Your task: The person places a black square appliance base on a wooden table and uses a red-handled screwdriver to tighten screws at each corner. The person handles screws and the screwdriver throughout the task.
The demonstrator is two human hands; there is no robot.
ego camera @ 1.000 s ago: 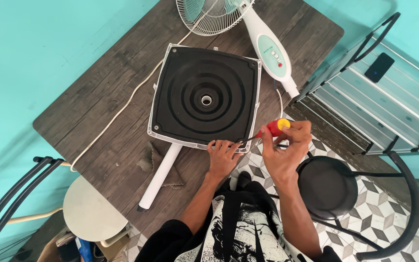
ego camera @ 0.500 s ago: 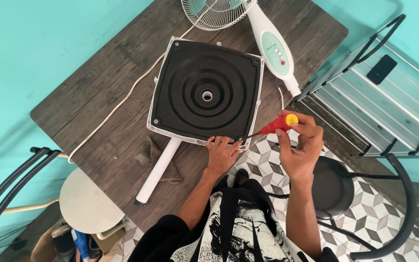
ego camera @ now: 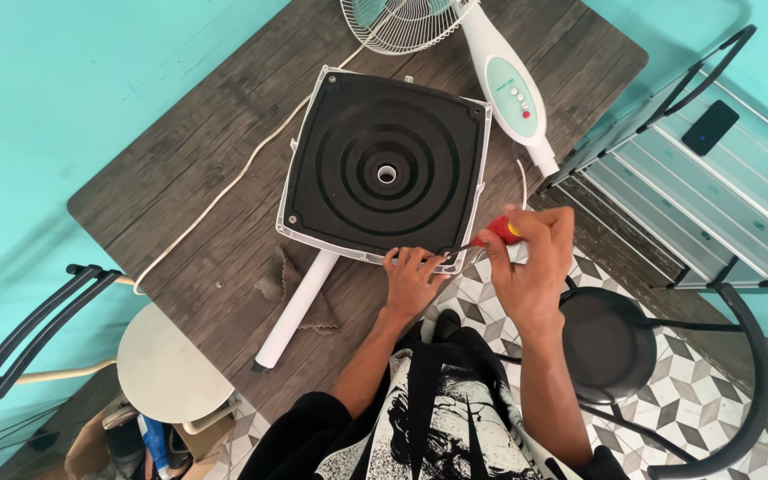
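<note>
1. Lying upside down near the table's front edge, the square fan base is showing its black underside.
2. Left hand is pressing flat on the base's near rim, fingers spread, gripping nothing.
3. Right hand is closing around a red-handled screwdriver, its tip touching the base's near right corner.

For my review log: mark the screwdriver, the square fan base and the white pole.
Screwdriver (ego camera: 501, 231), head view: on its red handle, in the right hand.
Square fan base (ego camera: 348, 124), head view: on its black ribbed underside.
White pole (ego camera: 300, 307), head view: mid-length, on the table.
</note>
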